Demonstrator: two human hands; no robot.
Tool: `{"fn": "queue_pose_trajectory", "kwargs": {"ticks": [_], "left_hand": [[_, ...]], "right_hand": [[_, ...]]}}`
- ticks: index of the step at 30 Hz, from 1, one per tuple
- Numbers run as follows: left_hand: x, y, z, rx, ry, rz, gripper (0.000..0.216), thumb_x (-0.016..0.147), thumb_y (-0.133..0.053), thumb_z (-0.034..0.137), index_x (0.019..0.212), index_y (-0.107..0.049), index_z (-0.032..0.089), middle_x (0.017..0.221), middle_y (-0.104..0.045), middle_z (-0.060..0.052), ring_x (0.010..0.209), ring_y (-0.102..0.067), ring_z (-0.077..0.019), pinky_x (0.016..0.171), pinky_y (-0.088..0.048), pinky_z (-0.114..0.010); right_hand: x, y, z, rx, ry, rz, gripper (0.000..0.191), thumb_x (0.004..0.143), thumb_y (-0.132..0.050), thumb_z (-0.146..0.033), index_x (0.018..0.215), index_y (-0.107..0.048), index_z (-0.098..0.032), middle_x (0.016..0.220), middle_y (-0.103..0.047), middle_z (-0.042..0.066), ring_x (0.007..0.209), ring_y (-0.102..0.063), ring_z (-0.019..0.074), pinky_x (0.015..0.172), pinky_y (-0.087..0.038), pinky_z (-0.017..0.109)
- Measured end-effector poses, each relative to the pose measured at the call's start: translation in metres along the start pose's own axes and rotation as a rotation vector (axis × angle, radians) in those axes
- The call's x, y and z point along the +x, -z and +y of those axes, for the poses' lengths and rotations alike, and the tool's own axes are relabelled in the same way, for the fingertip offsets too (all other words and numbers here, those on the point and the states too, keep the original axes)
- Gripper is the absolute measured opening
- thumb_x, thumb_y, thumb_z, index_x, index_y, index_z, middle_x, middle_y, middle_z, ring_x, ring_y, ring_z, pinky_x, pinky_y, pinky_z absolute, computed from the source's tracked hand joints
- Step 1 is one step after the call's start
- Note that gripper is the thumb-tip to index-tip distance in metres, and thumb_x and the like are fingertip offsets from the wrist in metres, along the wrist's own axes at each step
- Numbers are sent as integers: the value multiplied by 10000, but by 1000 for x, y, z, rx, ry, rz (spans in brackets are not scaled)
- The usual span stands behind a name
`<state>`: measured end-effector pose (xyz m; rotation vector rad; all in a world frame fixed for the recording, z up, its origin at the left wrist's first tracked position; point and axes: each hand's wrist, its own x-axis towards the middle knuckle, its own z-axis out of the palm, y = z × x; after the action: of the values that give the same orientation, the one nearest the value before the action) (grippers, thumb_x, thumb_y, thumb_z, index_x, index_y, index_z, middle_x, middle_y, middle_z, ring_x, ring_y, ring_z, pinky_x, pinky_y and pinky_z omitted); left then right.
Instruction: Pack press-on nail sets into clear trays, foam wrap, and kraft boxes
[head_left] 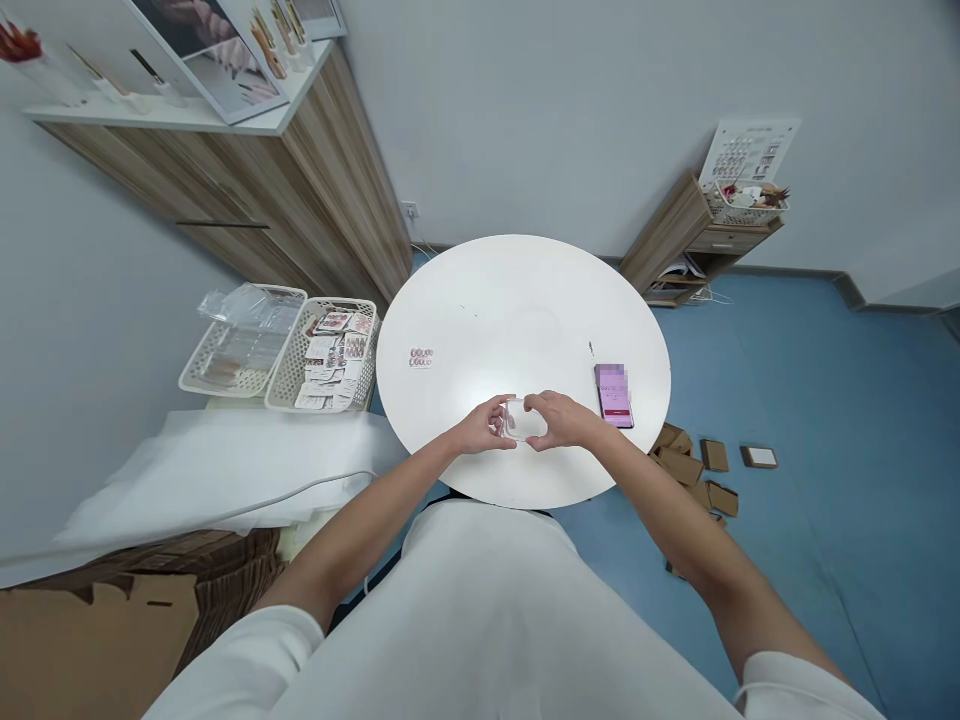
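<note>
Between my two hands is a small clear plastic box (525,420) with rounded corners, over the near part of the white oval table (510,300). My left hand (486,425) grips its left end, thumb at the near side and fingers at the far side. Its right end sits in the curved thumb and fingers of my right hand (556,420). Whether anything lies inside the box I cannot tell. A small card with rows of reddish nail tips (421,358) lies on the table to the left. On the right lies a phone (613,395) with a pink screen.
Left of the table stand a white basket of printed cards (330,365) and a basket of clear plastic packaging (244,340). White sheets (225,465) lie nearer, above stacked cardboard (105,640). Small brown boxes (682,465) are scattered on the floor at right.
</note>
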<state>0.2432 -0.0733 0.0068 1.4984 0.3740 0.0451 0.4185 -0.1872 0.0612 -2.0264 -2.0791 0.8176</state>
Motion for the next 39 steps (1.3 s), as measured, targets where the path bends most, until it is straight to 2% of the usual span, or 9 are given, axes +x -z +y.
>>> {"fn": "queue_pose_trajectory", "kwargs": {"ticks": [5,11,17,19,22,25,30,35,39], "left_hand": [[0,6,-7,26,73,112,556,642,-680,322,1148,-497,181,805,-577,-29,672,-523,-90,675,-422,-265],[5,0,-12,148,123,236,249,700,-601,327,875,-616,150,690,-603,-17,604,-544,-98,589,-429,-235],[3,0,-18,213,190,316,238,672,-618,325,837,-646,157,708,-659,-35,650,-604,-137,608,-467,-247],[1,2,-21,208,208,344,262,663,-631,341,852,-648,161,712,-667,-36,664,-615,-143,621,-477,-252],[-2,2,-23,169,213,362,285,654,-647,359,860,-651,162,713,-673,-41,670,-624,-146,638,-487,-256],[-4,0,-24,141,208,347,268,653,-651,366,824,-657,161,708,-675,-45,672,-629,-150,646,-493,-260],[-6,-8,-23,126,208,361,239,650,-656,342,807,-655,162,720,-673,-45,655,-628,-143,641,-497,-262],[-7,-13,-25,105,216,413,230,644,-663,326,800,-655,157,737,-673,-51,667,-629,-142,671,-505,-273],[-8,-14,-25,97,221,432,247,641,-666,327,813,-657,150,755,-677,-60,682,-633,-151,688,-507,-287]], "right_hand": [[-2,5,3,34,-25,3,499,637,-634,-399,1065,-474,-200,943,-554,102,883,-506,246,661,-392,303],[-4,6,2,51,25,10,495,640,-627,-382,1079,-498,-195,941,-585,103,868,-522,253,660,-399,313],[-9,10,5,141,57,103,392,741,-525,-385,1096,-538,-219,1276,-471,87,776,-578,200,746,-407,351],[-8,9,8,231,17,174,337,794,-460,-392,1066,-570,-227,1280,-473,67,858,-576,202,779,-408,342],[-2,3,17,410,-111,333,339,839,-384,-418,997,-612,-224,1096,-587,67,925,-551,198,772,-418,319],[9,-7,28,592,-296,484,357,827,-385,-458,911,-635,-216,892,-609,53,755,-554,162,687,-432,300],[24,-23,42,883,-471,535,362,776,-440,-485,896,-616,-193,698,-549,4,528,-464,97,516,-390,244],[28,-33,44,1033,-501,523,342,775,-451,-456,879,-616,-176,836,-577,48,527,-461,81,524,-413,238],[22,-39,44,1079,-528,490,439,791,-420,-472,1130,-523,-213,1100,-540,82,748,-556,133,663,-471,269]]}}
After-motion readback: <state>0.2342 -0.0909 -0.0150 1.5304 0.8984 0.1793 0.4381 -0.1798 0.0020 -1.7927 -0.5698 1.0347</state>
